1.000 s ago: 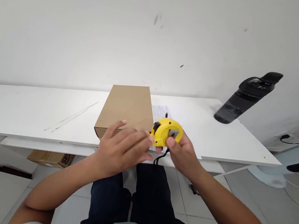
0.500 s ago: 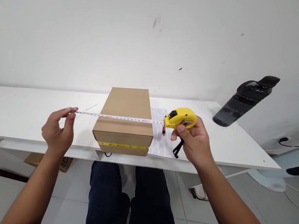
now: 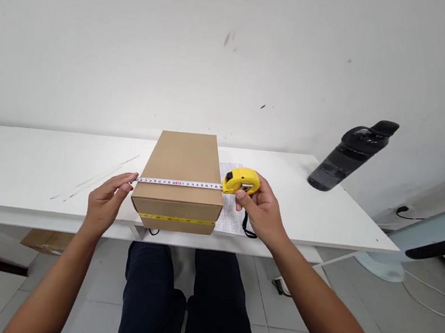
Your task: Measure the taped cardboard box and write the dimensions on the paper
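Observation:
A brown cardboard box point(image 3: 182, 168) with a yellow strip on its front face lies on the white table point(image 3: 34, 169). My right hand point(image 3: 260, 210) grips a yellow tape measure point(image 3: 240, 181) at the box's right edge. Its white blade point(image 3: 179, 183) stretches flat across the box top. My left hand point(image 3: 108, 201) pinches the blade's end at the box's left edge. A black wrist strap hangs from the tape measure.
A printed sheet of paper point(image 3: 231, 216) lies under the box's right side. A dark water bottle point(image 3: 350, 154) stands at the table's far right. A cardboard box point(image 3: 48, 239) sits on the floor under the table. A cable point(image 3: 427, 294) runs over the tiles at right.
The blade was pulled out to the left from the tape measure, then both hands closed in so that the tape now lies across the box from edge to edge.

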`<state>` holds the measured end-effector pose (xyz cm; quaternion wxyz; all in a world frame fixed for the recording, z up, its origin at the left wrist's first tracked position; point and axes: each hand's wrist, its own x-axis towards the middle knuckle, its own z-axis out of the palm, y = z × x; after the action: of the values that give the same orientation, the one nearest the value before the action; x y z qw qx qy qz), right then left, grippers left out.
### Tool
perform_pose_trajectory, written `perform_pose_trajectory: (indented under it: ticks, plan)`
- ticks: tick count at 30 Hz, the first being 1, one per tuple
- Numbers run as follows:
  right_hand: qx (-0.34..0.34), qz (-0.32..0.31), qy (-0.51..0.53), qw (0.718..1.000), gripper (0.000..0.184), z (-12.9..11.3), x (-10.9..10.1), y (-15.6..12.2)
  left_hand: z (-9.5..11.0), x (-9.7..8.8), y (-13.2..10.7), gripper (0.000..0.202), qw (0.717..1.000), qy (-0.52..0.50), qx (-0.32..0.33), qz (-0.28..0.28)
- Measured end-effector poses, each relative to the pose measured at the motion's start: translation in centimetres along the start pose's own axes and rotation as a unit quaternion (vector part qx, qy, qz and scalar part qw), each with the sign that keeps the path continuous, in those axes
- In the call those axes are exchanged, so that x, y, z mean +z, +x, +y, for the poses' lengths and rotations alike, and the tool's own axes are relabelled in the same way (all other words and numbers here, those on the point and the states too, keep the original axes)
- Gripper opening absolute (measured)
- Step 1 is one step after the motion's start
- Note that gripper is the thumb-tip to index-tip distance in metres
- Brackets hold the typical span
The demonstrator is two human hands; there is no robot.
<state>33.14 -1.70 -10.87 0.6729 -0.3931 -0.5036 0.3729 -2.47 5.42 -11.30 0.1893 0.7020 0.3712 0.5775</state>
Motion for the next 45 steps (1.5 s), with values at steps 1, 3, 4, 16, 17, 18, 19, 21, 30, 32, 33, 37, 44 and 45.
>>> perform_pose_trajectory:
  ticks: [1,3,4,16,17,18,19,21,30,32,33,37,44,45]
  plan:
    - [0.0,-0.001,-0.002,1.0,0.055,0.0,0.1,0.0,0.2,0.1,0.0,0.022,0.999,0.009,0.025,-0.022]
    - [-0.002,0.005,-0.006,1.0,0.056,0.0,0.2,0.0,0.6,0.0,0.2,0.026,0.993,0.047,0.093,-0.049]
    - [-0.001,0.007,-0.007,1.0,0.057,0.0,0.1,0.0,0.8,-0.1,0.3,0.03,0.987,0.078,0.133,-0.054]
    - [0.003,-0.003,-0.019,1.0,0.059,0.1,-0.1,0.0,0.9,-0.9,1.8,0.043,0.864,0.352,0.359,-0.041]
    - [0.003,-0.005,-0.021,1.0,0.059,0.1,-0.1,0.0,0.9,-0.8,1.9,0.037,0.876,0.343,0.337,-0.045]
    - [0.003,-0.004,-0.022,1.0,0.059,0.1,-0.1,0.0,0.9,-0.7,1.9,0.032,0.888,0.332,0.315,-0.051]
    - [0.004,-0.001,-0.023,1.0,0.06,0.0,-0.1,-0.1,1.0,-0.7,1.9,0.029,0.899,0.318,0.296,-0.057]
    - [0.008,0.008,-0.02,1.0,0.062,0.0,0.0,-0.1,1.2,-0.6,1.9,0.029,0.913,0.295,0.274,-0.067]
    - [0.011,0.025,-0.019,0.999,0.059,-0.2,0.1,-0.2,0.8,-2.0,2.1,0.029,0.879,0.343,0.321,-0.08]
    - [0.01,0.023,-0.024,0.999,0.058,-0.3,0.0,-0.3,0.4,-2.4,2.6,0.024,0.872,0.355,0.326,-0.087]
    - [0.01,0.021,-0.027,0.999,0.057,-0.5,0.0,-0.3,0.1,-2.6,2.8,0.019,0.875,0.357,0.314,-0.085]
    - [0.005,0.016,-0.037,0.999,0.052,-1.3,-0.7,-1.1,-0.2,-4.3,2.9,0.005,0.89,0.355,0.285,-0.013]
    - [0.006,0.019,-0.011,1.0,0.044,-3.3,-2.8,-5.6,5.7,-5.5,-2.3,0.023,0.814,0.328,0.472,0.086]
    - [0.014,0.01,-0.003,1.0,0.045,-3.4,-2.6,-6.4,7.1,-4.4,-3.2,0.021,0.807,0.313,0.497,0.06]
